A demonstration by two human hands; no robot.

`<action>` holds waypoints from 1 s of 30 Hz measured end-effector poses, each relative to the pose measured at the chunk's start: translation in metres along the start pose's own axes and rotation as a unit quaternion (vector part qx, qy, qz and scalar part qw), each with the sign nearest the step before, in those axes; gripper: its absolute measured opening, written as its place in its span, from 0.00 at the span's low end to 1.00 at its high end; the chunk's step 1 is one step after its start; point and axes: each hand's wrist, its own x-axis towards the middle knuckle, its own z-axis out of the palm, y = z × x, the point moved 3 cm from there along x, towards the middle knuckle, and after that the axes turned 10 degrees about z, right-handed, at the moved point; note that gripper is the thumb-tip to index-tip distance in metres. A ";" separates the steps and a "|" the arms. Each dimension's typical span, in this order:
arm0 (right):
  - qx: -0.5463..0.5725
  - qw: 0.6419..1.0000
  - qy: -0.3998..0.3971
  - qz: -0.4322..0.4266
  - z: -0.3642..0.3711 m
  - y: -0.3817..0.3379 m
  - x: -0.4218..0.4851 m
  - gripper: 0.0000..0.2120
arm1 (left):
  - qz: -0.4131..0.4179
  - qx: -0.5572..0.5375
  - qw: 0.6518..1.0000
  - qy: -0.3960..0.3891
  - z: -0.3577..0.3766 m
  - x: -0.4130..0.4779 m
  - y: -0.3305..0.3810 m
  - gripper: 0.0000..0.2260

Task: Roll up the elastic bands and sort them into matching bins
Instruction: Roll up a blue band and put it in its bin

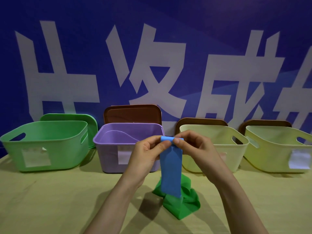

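A blue elastic band hangs upright in front of me, its top end curled into a small roll. My left hand and my right hand pinch that rolled top from either side. Below it a crumpled green elastic band lies on the table. Along the back stand a green bin, a purple bin and two pale yellow bins. The hands hold the band in front of the purple bin's right side.
Each bin carries a white label on its front. Lids lean behind the bins: a green lid and brown lids. A blue banner with large white characters forms the backdrop. A yellowish cloth covers the table.
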 end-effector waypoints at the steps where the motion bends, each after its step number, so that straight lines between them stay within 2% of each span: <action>1: -0.008 1.000 0.005 -0.005 -0.001 0.000 0.000 0.17 | 0.007 0.010 1.000 0.001 0.001 0.000 0.001 0.10; 3: -0.008 1.000 0.012 -0.011 -0.002 -0.001 0.001 0.16 | 0.011 0.012 1.000 0.001 0.002 -0.001 0.002 0.08; 12: 0.055 0.998 0.008 0.000 0.001 0.002 0.003 0.14 | -0.066 -0.016 0.997 -0.029 0.000 -0.002 0.002 0.12; 18: 0.084 0.996 0.033 0.001 0.000 0.002 0.002 0.13 | -0.095 0.034 0.995 -0.024 -0.003 -0.003 -0.003 0.07; 22: 0.087 0.996 0.024 0.006 0.000 0.002 0.001 0.10 | -0.089 0.011 0.996 -0.015 0.000 -0.004 -0.002 0.06; 30: 0.109 0.994 0.001 0.012 -0.002 -0.001 -0.001 0.11 | -0.072 -0.025 0.997 -0.024 0.000 -0.004 0.006 0.15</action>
